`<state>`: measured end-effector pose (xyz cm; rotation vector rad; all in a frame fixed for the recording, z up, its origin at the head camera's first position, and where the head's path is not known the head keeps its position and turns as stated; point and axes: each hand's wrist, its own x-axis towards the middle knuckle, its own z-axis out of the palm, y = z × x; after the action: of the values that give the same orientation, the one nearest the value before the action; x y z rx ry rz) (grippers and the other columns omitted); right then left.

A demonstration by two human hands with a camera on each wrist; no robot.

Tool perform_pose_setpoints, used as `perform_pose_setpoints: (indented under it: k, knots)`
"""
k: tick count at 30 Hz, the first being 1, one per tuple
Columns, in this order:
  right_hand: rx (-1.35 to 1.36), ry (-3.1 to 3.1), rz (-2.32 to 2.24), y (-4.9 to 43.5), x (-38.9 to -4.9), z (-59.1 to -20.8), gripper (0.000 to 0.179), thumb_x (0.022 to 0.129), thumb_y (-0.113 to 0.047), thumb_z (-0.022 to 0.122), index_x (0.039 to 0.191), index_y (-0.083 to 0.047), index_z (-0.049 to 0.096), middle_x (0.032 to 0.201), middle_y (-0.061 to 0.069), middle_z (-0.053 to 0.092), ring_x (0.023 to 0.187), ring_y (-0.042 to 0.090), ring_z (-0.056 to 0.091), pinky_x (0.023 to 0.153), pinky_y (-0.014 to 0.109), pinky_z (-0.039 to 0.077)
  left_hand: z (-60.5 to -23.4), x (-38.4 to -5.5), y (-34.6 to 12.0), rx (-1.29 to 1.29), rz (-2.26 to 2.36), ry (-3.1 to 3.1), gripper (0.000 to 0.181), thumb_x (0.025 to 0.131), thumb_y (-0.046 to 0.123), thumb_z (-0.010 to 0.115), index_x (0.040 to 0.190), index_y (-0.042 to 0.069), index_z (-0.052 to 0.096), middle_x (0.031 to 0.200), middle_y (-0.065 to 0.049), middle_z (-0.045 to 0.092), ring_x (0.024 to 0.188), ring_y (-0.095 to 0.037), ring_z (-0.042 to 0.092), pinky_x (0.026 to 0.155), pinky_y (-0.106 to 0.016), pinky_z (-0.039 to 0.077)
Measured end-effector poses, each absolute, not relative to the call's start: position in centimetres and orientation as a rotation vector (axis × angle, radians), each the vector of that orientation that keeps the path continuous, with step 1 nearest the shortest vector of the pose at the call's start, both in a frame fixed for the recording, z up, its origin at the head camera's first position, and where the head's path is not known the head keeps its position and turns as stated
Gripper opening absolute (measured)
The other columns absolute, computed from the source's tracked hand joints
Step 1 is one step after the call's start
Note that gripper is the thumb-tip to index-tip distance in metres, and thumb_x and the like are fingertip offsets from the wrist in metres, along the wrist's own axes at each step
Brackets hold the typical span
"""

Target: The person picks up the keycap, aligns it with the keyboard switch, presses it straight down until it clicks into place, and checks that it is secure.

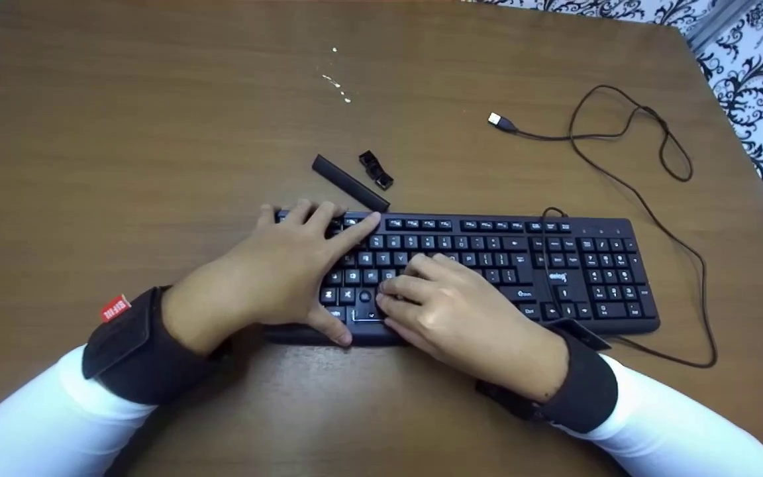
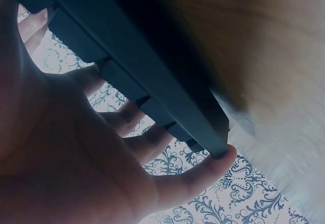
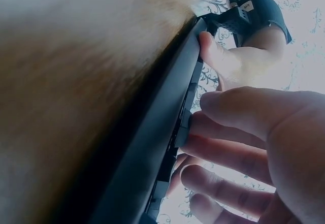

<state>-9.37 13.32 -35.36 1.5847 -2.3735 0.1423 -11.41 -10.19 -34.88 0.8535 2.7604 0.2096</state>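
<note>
A black keyboard (image 1: 411, 224) lies on the wooden table. My left hand (image 1: 289, 258) spreads across its left end, thumb on the near edge and fingers at the far edge. In the left wrist view, one finger of the left hand (image 2: 66, 137) touches the keyboard's corner. My right hand (image 1: 461, 308) has bent fingers among the lower keys, beside a round dark spot (image 1: 364, 296) that looks like a bare key socket. From the right wrist view, the right hand's fingertips (image 3: 208, 101) meet the key row; whether they pinch a keycap is hidden.
Behind the keyboard lie a narrow black strip (image 1: 350, 183) and a small black piece (image 1: 375, 170). A thin cable (image 1: 640, 199) loops along the right side, ending in a USB plug (image 1: 502, 122). Small white specks (image 1: 336, 85) dot the table (image 1: 123, 106).
</note>
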Motion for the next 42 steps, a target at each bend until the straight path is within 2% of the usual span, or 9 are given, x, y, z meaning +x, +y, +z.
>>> perform_pose_setpoints:
  k: [15, 23, 31, 42]
  knots:
    - [1.569, -2.4, -0.07, 13.3, -8.7, -35.1, 0.024, 0.092, -0.023, 0.069, 0.113, -0.015, 0.077, 0.109, -0.003, 0.073, 0.081, 0.016, 0.058, 0.065, 0.03, 0.046, -34.8, -11.2, -10.2, 0.858, 0.211, 2.755, 0.136, 0.053, 0.083, 0.075, 0.162, 0.03, 0.013, 0.153, -0.021, 0.037, 0.14, -0.045, 0.037, 0.101, -0.077, 0.033]
    - [1.577, -2.387, -0.145, 12.9, -8.4, -35.1, 0.023, 0.087, -0.02, 0.07, 0.109, -0.015, 0.078, 0.101, -0.005, 0.07, 0.078, 0.016, 0.054, 0.062, 0.028, 0.043, -34.5, -11.1, -10.4, 0.861, 0.205, 2.781, 0.135, 0.053, 0.083, 0.075, 0.162, 0.03, 0.016, 0.151, -0.02, 0.039, 0.138, -0.043, 0.039, 0.1, -0.075, 0.035]
    - [1.554, -2.445, -0.023, 13.2, -8.5, -34.9, 0.026, 0.093, -0.032, 0.069, 0.111, -0.015, 0.078, 0.107, -0.003, 0.073, 0.084, 0.017, 0.058, 0.068, 0.03, 0.048, -34.3, -11.2, -10.4, 0.87, 0.165, 2.801, 0.136, 0.051, 0.086, 0.073, 0.162, 0.03, 0.016, 0.15, -0.019, 0.04, 0.138, -0.043, 0.04, 0.1, -0.074, 0.037]
    - [1.587, -2.492, 0.246, 14.2, -9.5, -34.7, 0.022, 0.091, -0.028, 0.072, 0.106, -0.014, 0.078, 0.106, 0.001, 0.074, 0.092, 0.017, 0.063, 0.078, 0.031, 0.054, -34.7, -11.1, -10.1, 0.844, 0.165, 2.751, 0.137, 0.053, 0.087, 0.071, 0.162, 0.031, 0.011, 0.153, -0.02, 0.036, 0.14, -0.044, 0.037, 0.103, -0.076, 0.033]
